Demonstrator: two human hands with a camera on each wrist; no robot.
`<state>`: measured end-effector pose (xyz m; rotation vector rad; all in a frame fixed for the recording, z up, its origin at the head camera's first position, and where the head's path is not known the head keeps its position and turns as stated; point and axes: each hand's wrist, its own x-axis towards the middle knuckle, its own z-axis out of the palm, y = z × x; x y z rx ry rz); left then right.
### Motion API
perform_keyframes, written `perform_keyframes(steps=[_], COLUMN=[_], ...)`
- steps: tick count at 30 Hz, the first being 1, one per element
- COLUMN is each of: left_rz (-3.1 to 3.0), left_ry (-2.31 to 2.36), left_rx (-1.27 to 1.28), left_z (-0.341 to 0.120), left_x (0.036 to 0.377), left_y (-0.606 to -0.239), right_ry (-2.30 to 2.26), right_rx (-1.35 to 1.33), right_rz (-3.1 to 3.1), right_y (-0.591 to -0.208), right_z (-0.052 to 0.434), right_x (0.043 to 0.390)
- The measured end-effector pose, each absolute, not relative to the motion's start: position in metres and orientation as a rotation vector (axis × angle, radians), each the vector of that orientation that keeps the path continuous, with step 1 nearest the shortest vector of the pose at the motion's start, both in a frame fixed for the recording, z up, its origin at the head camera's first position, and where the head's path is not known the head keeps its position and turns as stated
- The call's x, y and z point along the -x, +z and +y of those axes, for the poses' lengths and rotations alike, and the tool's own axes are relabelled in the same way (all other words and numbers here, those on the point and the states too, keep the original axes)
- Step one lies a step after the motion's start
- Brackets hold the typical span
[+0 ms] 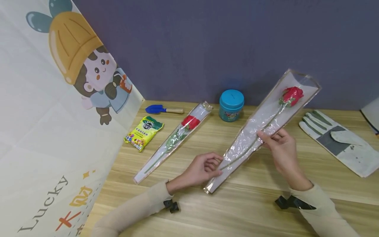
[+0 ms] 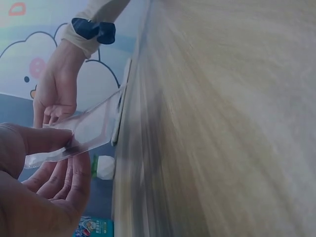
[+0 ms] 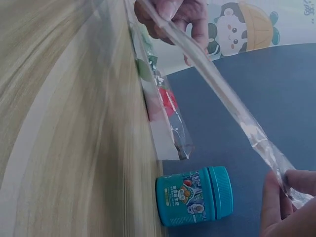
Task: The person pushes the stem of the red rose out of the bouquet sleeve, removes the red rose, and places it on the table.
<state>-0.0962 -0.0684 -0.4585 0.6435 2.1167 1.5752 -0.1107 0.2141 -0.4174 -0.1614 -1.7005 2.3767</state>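
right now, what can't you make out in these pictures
Small print on the yellow-green packet: too small, head view.
Inside the blue jar: hidden by its lid, head view.
What the white object is: cut off by the right edge, head view.
Rest of the right hand: cut off by the right edge, right wrist view.

White panel (image 1: pixel 35 131) — "Lucky" (image 1: pixel 44 204) legible, coloured Chinese characters (image 1: pixel 68 221) beside it. Yellow packet (image 1: pixel 144 133), blue jar (image 1: pixel 231 105) — Chinese print, small, unclear.

Beige long sleeves (image 1: pixel 134 208) cover both arms, with a blocky black mount (image 1: pixel 171 206) at each wrist.
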Motion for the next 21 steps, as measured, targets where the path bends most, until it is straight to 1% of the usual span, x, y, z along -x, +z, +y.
perform_keyframes(steps=[15,21], left_rz=[2.136,2.145], left_ry=[1.536,1.527], left_rx=[-0.654,-0.646], left_z=[-0.0677,-0.0682], left_x=[0.0922,0.0912], left_y=[-0.4599,-0.4620], right_ry=[2.276,2.275], right_rx=[0.135,0.167], right_rz=[-1.813,-1.812], right_y=[-0.4185,-0.4167], right_z=[0.2139,0.2170], right_x=[0.1105,0.1121])
